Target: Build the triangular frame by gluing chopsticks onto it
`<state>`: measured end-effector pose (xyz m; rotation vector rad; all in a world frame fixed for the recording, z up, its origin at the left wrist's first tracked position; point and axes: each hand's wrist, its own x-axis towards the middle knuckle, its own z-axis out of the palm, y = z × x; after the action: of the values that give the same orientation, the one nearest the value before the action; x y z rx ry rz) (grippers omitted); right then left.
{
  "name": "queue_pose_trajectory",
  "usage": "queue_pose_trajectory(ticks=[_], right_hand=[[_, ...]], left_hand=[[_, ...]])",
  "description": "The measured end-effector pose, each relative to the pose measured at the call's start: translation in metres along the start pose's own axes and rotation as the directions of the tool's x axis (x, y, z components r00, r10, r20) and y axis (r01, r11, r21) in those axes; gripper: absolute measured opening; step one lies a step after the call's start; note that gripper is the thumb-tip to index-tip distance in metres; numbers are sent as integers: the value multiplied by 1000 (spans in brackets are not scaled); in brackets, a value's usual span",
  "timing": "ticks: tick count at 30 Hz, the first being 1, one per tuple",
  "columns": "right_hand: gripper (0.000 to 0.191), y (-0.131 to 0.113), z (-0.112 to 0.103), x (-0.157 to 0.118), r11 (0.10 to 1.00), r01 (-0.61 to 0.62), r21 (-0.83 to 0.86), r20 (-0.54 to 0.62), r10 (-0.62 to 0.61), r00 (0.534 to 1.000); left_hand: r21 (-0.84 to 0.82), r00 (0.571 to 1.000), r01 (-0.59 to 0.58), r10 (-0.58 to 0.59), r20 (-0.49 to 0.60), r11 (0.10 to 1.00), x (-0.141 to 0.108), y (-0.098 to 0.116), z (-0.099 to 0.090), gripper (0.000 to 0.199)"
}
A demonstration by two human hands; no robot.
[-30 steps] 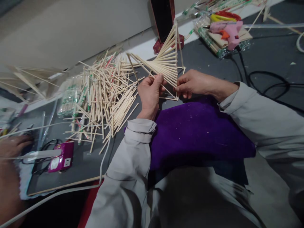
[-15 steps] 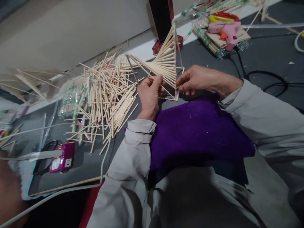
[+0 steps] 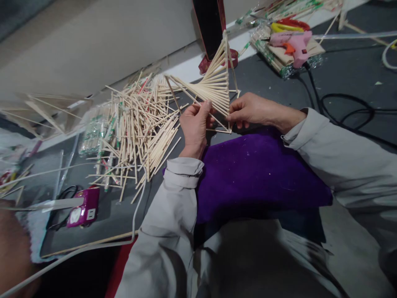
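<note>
A frame of thin wooden sticks [image 3: 214, 89], its sticks fanned out in a twisted row, stands on the dark table in front of me. My left hand [image 3: 196, 124] is closed at its near left side, thumb and fingers pinching a stick of it. At the lower right corner of the frame, my right hand [image 3: 248, 111] has its thumb and fingertips pressed together against the sticks' ends; what exactly lies between them is hidden. Left of my left hand spreads a heap of loose wooden sticks [image 3: 133, 128].
A pink glue gun [image 3: 296, 45] lies on wrapped sticks at the back right, near yellow-and-red-handled scissors [image 3: 288, 25]. A phone [image 3: 211, 29] stands behind the frame. A purple power socket [image 3: 83, 207] is at left, a purple cloth [image 3: 260, 174] before me. Another person's arm [image 3: 15, 252] shows at far left.
My right hand has shifted slightly left and down along the frame's lower right corner. My left hand keeps its hold, and the view has moved a little.
</note>
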<state>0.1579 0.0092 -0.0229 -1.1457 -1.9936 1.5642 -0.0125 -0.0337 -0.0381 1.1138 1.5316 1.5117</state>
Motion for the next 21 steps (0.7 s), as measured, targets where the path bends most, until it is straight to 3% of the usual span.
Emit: queue_pose_trajectory(ticks=[21], right_hand=[[17, 4, -2, 4, 998, 32, -48, 1, -32, 999]], left_hand=[[-37, 1000, -2, 3, 30, 999, 3, -2, -1, 22]])
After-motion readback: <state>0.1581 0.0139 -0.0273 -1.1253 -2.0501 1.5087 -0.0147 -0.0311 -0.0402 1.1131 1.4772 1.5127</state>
